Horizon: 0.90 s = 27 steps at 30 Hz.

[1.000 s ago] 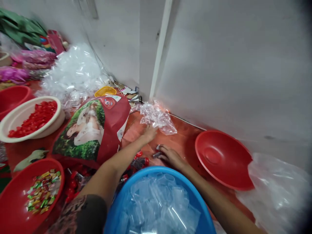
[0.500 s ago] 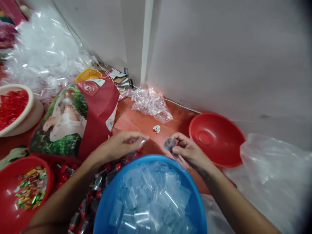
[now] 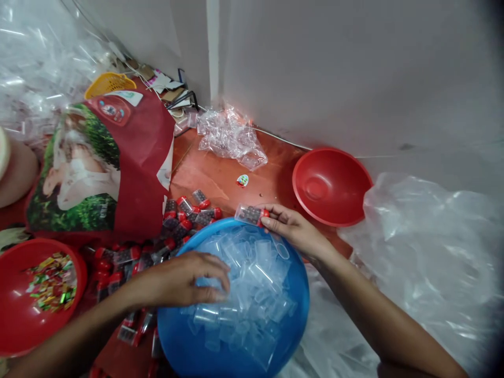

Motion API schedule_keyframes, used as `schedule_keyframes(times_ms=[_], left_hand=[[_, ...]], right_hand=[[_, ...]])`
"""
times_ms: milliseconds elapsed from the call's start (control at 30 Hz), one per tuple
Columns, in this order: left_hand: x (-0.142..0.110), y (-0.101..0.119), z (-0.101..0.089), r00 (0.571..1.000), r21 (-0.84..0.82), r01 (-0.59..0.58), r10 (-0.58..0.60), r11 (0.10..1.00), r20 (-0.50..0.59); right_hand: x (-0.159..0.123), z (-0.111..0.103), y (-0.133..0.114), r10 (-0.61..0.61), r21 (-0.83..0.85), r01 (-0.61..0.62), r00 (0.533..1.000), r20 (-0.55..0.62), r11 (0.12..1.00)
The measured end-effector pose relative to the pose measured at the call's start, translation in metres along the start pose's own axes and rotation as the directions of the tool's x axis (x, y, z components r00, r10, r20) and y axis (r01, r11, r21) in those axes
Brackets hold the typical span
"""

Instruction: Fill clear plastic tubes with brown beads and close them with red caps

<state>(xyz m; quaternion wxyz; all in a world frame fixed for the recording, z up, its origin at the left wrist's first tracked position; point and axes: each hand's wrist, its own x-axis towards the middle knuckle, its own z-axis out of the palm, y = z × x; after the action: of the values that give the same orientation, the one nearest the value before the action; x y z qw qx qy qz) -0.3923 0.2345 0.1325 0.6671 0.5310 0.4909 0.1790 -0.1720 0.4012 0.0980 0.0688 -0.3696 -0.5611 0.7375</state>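
My right hand (image 3: 293, 231) pinches a small clear tube with a red cap (image 3: 251, 214), held sideways over the far rim of a blue basin (image 3: 236, 346). The basin is full of clear plastic sleeves (image 3: 255, 283). My left hand (image 3: 185, 281) lies over the sleeves at the basin's left side, fingers curled down into them; whether it grips one is hidden. A pile of red-capped tubes (image 3: 173, 231) lies on the red floor just left of the basin.
An empty red bowl (image 3: 331, 186) sits at the right by the wall. A red bowl of wrapped sweets (image 3: 39, 294) is at the left. A red printed bag (image 3: 102, 168), crumpled clear plastic (image 3: 230, 139), a big clear bag (image 3: 425, 252) and a yellow basket (image 3: 108, 84) surround the spot.
My left hand came back from the far plastic and dropped into the blue basin. My right hand lifted a red-capped tube from the floor to the basin's rim. The view tilted down.
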Motion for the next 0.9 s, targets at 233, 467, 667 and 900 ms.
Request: schedule_keyframes(times_ms=[233,467,667,900], left_hand=[[0.006,-0.012,0.009,0.925,-0.24,-0.068,-0.028,0.968,-0.378],[-0.079,-0.051,-0.014,0.817,-0.082,0.083,-0.115,0.993,-0.565],[-0.096,-0.068,-0.009,0.784,0.129,0.204,-0.083,0.97,-0.616],[0.056,-0.043,-0.064,0.448,0.246,0.025,0.209,0.969,-0.869]], right_hand=[[-0.018,0.044,-0.012,-0.209,-0.334,0.333,0.911,0.356,0.882],[0.019,0.031,-0.037,-0.193,-0.384,0.301,0.936,0.294,0.873],[0.007,0.04,-0.032,0.006,-0.425,0.357,0.76,0.65,0.832],[0.007,0.048,-0.038,0.072,-0.316,0.521,0.434,0.898,0.793]])
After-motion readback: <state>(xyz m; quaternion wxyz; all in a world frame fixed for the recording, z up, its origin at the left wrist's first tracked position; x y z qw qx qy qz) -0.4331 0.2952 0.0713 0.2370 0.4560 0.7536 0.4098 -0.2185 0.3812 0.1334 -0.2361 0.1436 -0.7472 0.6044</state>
